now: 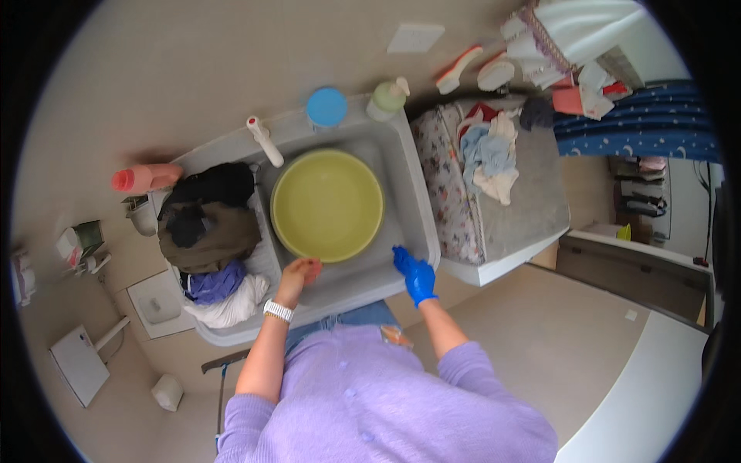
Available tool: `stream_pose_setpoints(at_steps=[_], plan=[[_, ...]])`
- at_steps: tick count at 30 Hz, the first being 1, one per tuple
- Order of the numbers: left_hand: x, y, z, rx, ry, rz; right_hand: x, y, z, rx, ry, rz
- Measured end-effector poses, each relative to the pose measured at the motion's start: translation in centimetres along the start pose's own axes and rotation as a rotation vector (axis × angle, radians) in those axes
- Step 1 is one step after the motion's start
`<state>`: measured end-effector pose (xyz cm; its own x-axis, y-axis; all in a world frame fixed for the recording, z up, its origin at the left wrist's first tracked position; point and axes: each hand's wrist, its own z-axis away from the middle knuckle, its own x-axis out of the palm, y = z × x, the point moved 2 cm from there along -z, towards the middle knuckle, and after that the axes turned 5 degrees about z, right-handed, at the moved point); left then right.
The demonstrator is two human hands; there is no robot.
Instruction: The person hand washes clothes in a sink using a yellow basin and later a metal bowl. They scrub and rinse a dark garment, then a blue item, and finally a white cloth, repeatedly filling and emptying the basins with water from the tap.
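A yellow-green plastic basin (327, 204) stands in the grey laundry sink (405, 202) in front of me. My left hand (294, 282), bare with a white watch on the wrist, is at the basin's near rim. Its fingers are bent around a blurred pinkish patch; whether that is a held thing or the fingertips, I cannot tell. My right hand (419, 279) wears a blue rubber glove and hovers above the sink's near right corner. The glove's fingers point into the sink and look bunched together, so their grip is unclear.
Dark, purple and white clothes (211, 231) lie heaped on the washboard side. Behind the basin are a white faucet (265, 142), a blue-lidded tub (326, 108) and a green pump bottle (386, 101). More clothes (492, 151) lie on the covered washing machine (532, 191) at right.
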<state>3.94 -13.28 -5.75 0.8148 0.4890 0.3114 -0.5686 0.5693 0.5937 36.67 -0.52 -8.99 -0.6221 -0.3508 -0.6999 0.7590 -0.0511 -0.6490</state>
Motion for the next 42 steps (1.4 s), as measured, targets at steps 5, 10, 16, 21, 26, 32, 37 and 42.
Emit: stream_pose_setpoints(at_steps=[5,10,16,21,26,32,37,42], plan=[[-0.8,-0.3,-0.1,-0.130,0.063,0.014,-4.1,-2.6,-0.6,-0.086,-0.090,0.303],[-0.4,-0.2,-0.1,-0.123,0.049,0.009,-5.4,-6.6,-5.8,-0.127,-0.002,0.071],[0.5,0.1,0.5,-0.069,0.075,0.060,-8.3,-13.7,-15.0,-0.275,0.031,-0.344],[0.6,0.4,0.9,-0.057,0.151,0.116,-11.8,-20.7,-20.7,-0.211,-0.176,-0.664],[0.9,0.4,0.7,-0.052,0.221,0.164,-14.4,-25.9,-24.0,-0.418,-0.156,-0.422],[1.9,0.3,-0.3,-0.031,0.242,0.150,-15.3,-28.4,-28.1,-0.597,0.035,-0.561],[2.3,0.4,-0.3,-0.013,0.241,0.148,-14.6,-23.4,-34.6,-0.417,0.093,-0.564],[2.2,0.5,0.1,-0.020,0.236,0.199,-10.8,-17.2,-36.3,-0.040,-0.217,-0.735]])
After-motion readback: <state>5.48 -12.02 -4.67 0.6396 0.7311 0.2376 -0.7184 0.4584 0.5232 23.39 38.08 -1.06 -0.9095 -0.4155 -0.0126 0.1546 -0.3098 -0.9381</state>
